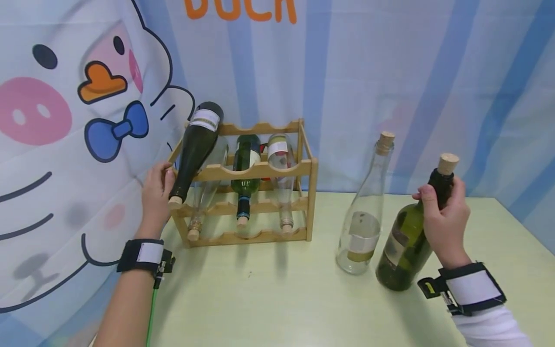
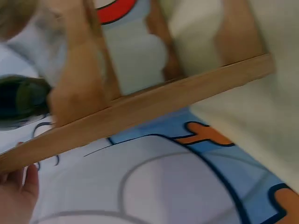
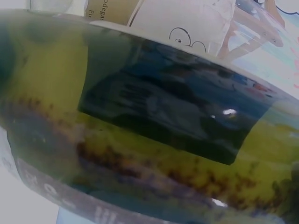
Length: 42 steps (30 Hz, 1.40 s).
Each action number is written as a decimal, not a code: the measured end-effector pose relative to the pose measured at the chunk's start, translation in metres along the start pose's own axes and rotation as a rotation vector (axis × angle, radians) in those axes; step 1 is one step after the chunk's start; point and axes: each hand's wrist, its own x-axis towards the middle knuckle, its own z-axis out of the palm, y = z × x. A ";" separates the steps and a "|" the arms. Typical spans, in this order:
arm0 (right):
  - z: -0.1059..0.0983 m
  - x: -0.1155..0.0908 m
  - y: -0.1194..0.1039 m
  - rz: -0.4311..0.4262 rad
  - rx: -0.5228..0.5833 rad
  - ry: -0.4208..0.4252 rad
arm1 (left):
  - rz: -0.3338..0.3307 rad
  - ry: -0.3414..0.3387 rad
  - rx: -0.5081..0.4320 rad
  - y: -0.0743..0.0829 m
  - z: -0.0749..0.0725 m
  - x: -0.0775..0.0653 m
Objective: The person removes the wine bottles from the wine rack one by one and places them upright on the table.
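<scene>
My right hand [image 1: 446, 221] grips the neck of a green wine bottle [image 1: 401, 248], which leans with its cork up and to the right. Its dark label and green glass fill the right wrist view. Just left of it, a clear corked bottle [image 1: 362, 226] stands upright on the table. My left hand [image 1: 157, 195] holds the left side of a wooden wine rack [image 1: 310, 202]; in the left wrist view its fingers [image 2: 30, 184] are at the wooden bar, partly hidden behind it. Beside that hand, a dark corked bottle [image 1: 197, 144] lies on the rack's upper tier, neck toward me.
Lower in the rack lie a clear bottle [image 1: 205, 193], a green bottle [image 1: 247, 185] and another clear bottle [image 1: 284, 185], their corks facing forward. A printed curtain [image 1: 355, 62] hangs behind and to the left. The pale table [image 1: 260, 299] runs beneath everything.
</scene>
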 end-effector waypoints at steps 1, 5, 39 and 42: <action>0.000 0.000 0.000 0.000 0.006 0.002 | 0.025 0.028 0.001 -0.003 0.004 -0.001; 0.000 0.000 0.000 0.001 0.027 0.034 | 0.045 0.078 -0.006 -0.008 0.012 -0.003; 0.241 -0.017 -0.149 -0.839 -0.364 -0.548 | 0.023 0.071 -0.043 -0.015 0.011 -0.006; 0.260 -0.022 -0.150 -0.831 -0.416 -0.623 | 0.016 0.097 -0.055 -0.013 0.012 -0.006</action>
